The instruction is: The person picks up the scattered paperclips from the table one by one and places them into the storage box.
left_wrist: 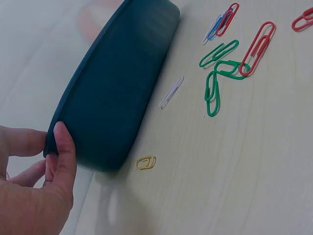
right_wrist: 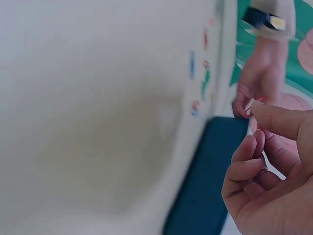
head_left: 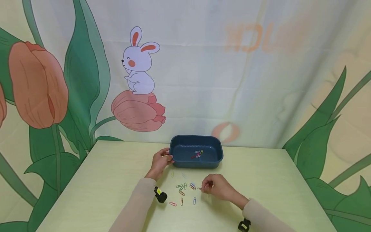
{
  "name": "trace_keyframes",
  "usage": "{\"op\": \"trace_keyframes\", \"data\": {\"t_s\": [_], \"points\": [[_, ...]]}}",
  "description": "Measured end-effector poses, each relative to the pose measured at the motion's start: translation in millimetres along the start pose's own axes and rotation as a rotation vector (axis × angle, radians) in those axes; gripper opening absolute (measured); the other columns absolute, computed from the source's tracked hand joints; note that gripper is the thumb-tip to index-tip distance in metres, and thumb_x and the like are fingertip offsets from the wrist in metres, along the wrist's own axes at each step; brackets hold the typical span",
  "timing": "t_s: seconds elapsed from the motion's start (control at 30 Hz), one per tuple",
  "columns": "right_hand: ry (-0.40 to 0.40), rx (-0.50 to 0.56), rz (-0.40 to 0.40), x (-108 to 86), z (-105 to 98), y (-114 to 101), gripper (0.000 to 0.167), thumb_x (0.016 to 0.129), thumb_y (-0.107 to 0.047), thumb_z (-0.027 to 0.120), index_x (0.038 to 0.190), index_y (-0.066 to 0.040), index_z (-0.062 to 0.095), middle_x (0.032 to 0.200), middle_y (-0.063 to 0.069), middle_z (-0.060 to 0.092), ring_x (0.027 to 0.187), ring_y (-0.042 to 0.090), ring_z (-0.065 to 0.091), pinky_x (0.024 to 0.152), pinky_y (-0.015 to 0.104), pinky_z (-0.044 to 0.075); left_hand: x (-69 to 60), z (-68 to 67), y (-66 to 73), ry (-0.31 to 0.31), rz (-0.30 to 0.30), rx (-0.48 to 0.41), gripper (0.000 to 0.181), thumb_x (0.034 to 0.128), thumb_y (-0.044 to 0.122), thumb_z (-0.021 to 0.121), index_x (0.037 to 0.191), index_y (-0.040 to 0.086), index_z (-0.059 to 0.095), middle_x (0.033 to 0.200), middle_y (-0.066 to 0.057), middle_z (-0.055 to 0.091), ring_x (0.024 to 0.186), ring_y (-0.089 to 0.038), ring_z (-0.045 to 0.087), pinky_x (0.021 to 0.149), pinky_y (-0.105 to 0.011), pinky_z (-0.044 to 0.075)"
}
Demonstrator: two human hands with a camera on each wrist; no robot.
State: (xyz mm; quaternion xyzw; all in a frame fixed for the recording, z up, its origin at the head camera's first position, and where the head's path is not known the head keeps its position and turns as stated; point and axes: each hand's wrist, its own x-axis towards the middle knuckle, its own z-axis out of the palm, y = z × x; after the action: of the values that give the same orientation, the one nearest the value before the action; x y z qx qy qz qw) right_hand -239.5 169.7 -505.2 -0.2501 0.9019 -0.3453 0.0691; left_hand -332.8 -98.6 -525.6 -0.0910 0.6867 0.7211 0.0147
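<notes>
A dark blue tray [head_left: 195,164] stands at the table's back, with several paper clips [head_left: 198,156] in it. The left hand [head_left: 160,162] grips the tray's left end; in the left wrist view that hand [left_wrist: 46,181] has thumb and fingers on the rim of the tray [left_wrist: 112,88]. The right hand [head_left: 218,187] pinches a small clip [head_left: 199,188] just above the table, right of the loose clips. In the right wrist view a red clip [right_wrist: 248,112] shows at the fingertips of the right hand [right_wrist: 274,171].
Loose paper clips lie on the table in front of the tray: green [head_left: 185,186], red [head_left: 181,201], pink [head_left: 173,204], blue [head_left: 194,201] and yellow [head_left: 172,174]. A white clip [left_wrist: 171,92] lies close to the tray. Behind the table hangs a printed curtain [head_left: 197,80].
</notes>
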Motion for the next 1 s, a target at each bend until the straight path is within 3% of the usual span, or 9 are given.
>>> {"op": "trace_keyframes", "data": {"t_s": [0.5,0.83,1.0], "points": [[0.128,0.075,0.096,23.6,-43.6,-15.9,0.012,0.085,-0.008,0.074,0.078,-0.017,0.069,0.077,-0.004,0.063,0.071,0.014,0.053,0.062,0.023,0.044,1.1,-1.0,0.3,-0.007,-0.001,0.012,0.051,0.0939,-0.001,0.057,0.144,0.004,0.047,0.118,-0.016,0.051,0.093,-0.026,0.065,0.08,-0.027,0.058],[0.161,0.164,0.184,50.9,-54.1,-1.8,0.007,0.088,-0.019,0.073,0.083,-0.018,0.068,0.078,-0.001,0.063,0.07,0.016,0.054,0.062,0.029,0.045,1.6,-1.2,-0.4,-0.005,0.003,0.0,0.052,0.0926,-0.002,0.058,0.143,0.003,0.047,0.115,-0.015,0.051,0.097,-0.033,0.065,0.081,-0.029,0.059],[0.18,0.165,0.187,63.2,-54.5,6.6,0.007,0.089,-0.021,0.073,0.084,-0.019,0.068,0.077,0.0,0.063,0.07,0.018,0.053,0.061,0.031,0.044,1.1,-1.2,-1.6,-0.003,0.01,-0.005,0.052,0.092,-0.002,0.058,0.143,0.002,0.048,0.115,-0.016,0.05,0.095,-0.031,0.065,0.081,-0.029,0.059]]}}
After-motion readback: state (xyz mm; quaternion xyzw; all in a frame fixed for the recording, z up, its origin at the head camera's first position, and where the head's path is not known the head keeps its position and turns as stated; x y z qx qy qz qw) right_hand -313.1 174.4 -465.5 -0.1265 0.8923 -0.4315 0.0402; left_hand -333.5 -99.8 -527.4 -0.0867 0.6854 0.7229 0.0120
